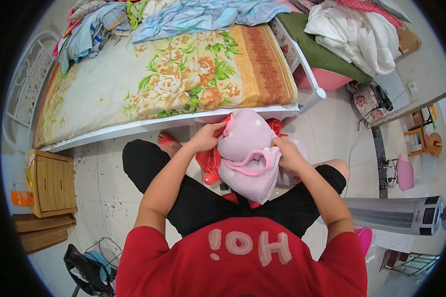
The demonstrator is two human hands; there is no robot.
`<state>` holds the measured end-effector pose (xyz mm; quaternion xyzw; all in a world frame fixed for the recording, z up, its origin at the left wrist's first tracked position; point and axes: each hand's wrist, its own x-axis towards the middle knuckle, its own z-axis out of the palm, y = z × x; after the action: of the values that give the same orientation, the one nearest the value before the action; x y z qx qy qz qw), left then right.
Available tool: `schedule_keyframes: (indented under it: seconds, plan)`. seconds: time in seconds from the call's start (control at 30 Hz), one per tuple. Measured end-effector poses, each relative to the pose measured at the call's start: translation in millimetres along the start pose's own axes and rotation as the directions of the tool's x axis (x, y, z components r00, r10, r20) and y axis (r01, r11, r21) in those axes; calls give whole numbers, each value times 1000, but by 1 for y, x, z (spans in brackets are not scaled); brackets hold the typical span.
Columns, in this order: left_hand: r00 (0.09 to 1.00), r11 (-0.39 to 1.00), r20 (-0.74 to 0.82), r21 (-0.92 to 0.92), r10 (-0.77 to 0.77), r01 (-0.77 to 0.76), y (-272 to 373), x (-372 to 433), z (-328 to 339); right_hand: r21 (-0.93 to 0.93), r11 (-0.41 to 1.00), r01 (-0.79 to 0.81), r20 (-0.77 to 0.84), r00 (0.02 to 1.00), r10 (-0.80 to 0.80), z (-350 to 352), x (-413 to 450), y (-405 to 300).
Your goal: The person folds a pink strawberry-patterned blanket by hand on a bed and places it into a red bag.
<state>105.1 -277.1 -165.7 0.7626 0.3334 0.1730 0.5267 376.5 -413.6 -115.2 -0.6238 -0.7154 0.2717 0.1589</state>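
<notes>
A bulky pale-pink fleece bundle (245, 163) with brighter pink trim sits between my knees, in front of the bed. It may be a folded garment or blanket; its full shape is hidden. Shiny red material (209, 163), perhaps a bag, shows around and beneath it. My left hand (205, 138) pinches the red edge at the bundle's upper left, its fingertips against the pink fleece. On the other side, my right hand (288, 154) grips the fleece, with some fingers hidden behind the fabric.
The white-framed bed (163, 128) with a floral mattress cover (186, 78) stands ahead. A small wooden cabinet (55, 183) is at left, and a tower fan (390, 215) at right. Heaped bedding (356, 37) lies at the upper right. Small debris dots the tiled floor (111, 219).
</notes>
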Motion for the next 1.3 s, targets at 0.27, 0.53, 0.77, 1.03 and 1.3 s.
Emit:
schedule_keyframes:
  seconds: [0.27, 0.53, 0.77, 1.03, 1.3]
  plan:
    - [904, 730, -110, 554, -413, 401, -39, 29, 10, 27, 996, 89, -44, 995, -87, 69, -15, -22]
    - [914, 839, -126, 365, -385, 403, -154, 33, 31, -69, 991, 113, 99, 989, -106, 81, -14, -39]
    - [990, 883, -132, 459, -42, 98, -52, 36, 48, -107, 994, 35, 123, 992, -22, 64, -35, -23]
    - [965, 930, -141, 329, 219, -163, 25, -3, 74, -200, 980, -12, 352, 932, 83, 80, -45, -10]
    - [910, 958, -309, 160, 278, -238, 63, -31, 94, 141, 978, -154, -111, 979, 170, 52, -76, 29]
